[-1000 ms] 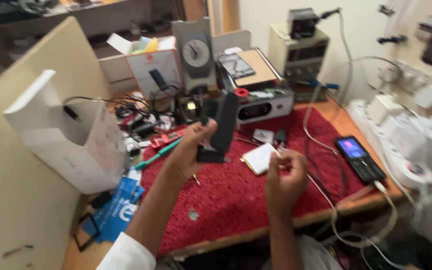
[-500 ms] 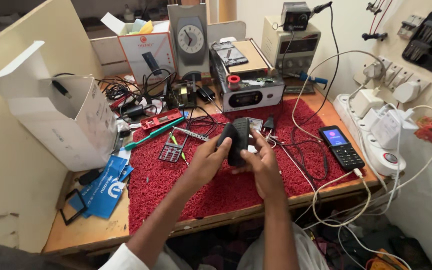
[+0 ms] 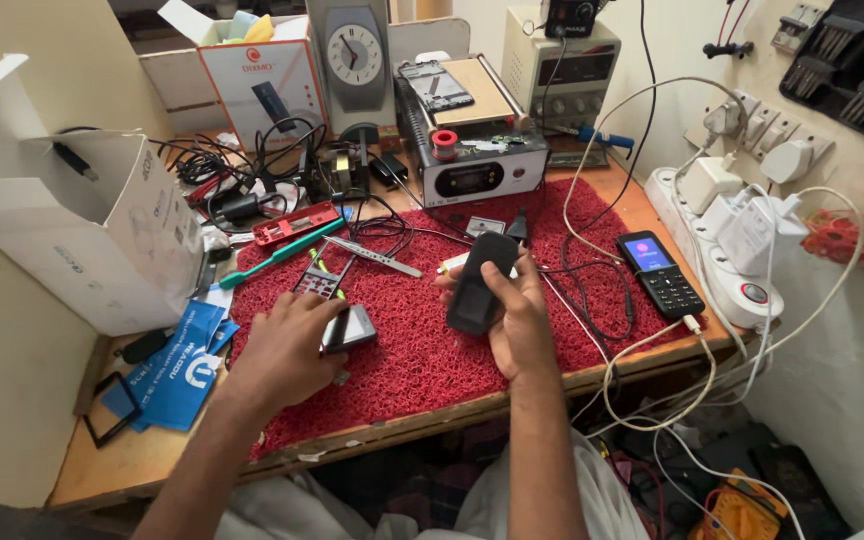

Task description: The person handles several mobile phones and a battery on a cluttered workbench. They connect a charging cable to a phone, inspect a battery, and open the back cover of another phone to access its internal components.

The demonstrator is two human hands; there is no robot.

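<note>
My right hand [image 3: 519, 318] grips a black phone body [image 3: 479, 283] upright above the red mat [image 3: 422, 360]. My left hand [image 3: 287, 350] rests on the mat at the left, its fingers closed around a small dark rectangular part [image 3: 352, 328]. A small keypad board [image 3: 316, 283] lies just beyond the left hand. A white slip [image 3: 455, 263] peeks out behind the black phone body.
A lit keypad phone [image 3: 660, 272] lies at the mat's right edge, with cables around it. A power strip with chargers [image 3: 727, 240] runs along the right. A green-handled tool [image 3: 272, 255], metal strip [image 3: 374, 257], white box [image 3: 82, 235], clock [image 3: 353, 55] and bench instruments [image 3: 472, 165] stand behind.
My hands have separated: the left went down and left onto the mat to the small dark part, while the right keeps the black phone body near the centre.
</note>
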